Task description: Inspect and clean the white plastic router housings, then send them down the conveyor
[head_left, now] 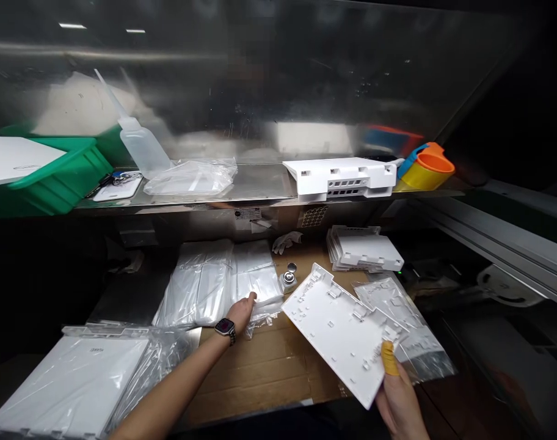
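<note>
My right hand [397, 391], with a yellow finger cot on its thumb, grips the lower right corner of a white plastic housing panel [338, 330]. The panel is tilted, its inner side with clips and small posts facing me. My left hand [242, 311], a watch on its wrist, is closed at the near edge of a stack of clear plastic bags [255, 269], where the film is crumpled; its fingertips are partly hidden. Beside that lies another pile of clear bags [198, 281]. A small dispenser with a raised round lid [288, 278] stands between the bags and the panel.
Bagged white panels [77, 379] lie at lower left. More housings [367, 249] are stacked at right, near a bagged panel [397, 305]. The shelf carries a green bin [72, 174], squeeze bottle [145, 146], white housing [342, 174] and tape rolls [427, 168]. Cardboard [260, 373] covers the bench.
</note>
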Available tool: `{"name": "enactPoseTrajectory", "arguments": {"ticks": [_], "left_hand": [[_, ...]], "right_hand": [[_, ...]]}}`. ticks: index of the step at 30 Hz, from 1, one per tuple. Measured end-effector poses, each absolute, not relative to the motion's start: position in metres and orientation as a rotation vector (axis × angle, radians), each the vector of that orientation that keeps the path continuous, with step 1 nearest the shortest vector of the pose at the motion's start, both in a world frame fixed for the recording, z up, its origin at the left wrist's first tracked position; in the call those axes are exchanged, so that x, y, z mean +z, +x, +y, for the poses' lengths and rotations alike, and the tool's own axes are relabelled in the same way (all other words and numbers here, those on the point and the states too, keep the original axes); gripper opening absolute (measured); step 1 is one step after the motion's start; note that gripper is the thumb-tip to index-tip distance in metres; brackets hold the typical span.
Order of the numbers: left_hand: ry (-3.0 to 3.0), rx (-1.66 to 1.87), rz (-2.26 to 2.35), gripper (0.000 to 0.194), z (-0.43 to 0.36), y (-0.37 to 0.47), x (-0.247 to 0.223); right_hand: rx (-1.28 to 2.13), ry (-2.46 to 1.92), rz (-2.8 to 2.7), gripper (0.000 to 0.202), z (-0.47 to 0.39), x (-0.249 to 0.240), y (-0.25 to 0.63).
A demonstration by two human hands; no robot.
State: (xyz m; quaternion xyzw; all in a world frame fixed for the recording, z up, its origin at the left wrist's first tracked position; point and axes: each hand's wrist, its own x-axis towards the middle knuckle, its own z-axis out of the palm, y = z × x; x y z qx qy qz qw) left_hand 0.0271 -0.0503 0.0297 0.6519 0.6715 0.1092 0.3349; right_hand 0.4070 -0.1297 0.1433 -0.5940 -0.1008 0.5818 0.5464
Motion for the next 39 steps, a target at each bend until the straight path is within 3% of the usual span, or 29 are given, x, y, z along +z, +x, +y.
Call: {"name": "enactPoseTrajectory", "arguments": {"ticks": [10,17,24,32,39], "left_hand": [[1.36,0.49,1.563,0.027,-0.006,-0.012,0.023],[1.358,0.494,1.487,0.026,-0.017,0.015,0.009],[1.483,0.513,1.608,0.026,-0.04,0.042,-0.002],[1.678,0.542,1.7,0.024,-0.043,0.043,0.022],[1.852,0.565,1.938,0.015,-0.033,0.022,0.071]], "right_hand": [[1.302,-1.519,-0.534,0.08,-0.132,0.133,0.382],[1.091,-1.479,-1.194,0.057,-0.132,0.124,0.324],[0.918,-1.407,-1.47,0.045,-0.134,0.107,0.312],[0.815,-1.3,-1.722,0.039,-0.133,0.093,0.308],[0.862,-1.35,-1.643,0.037,-0.134,0.088,0.305]]}}
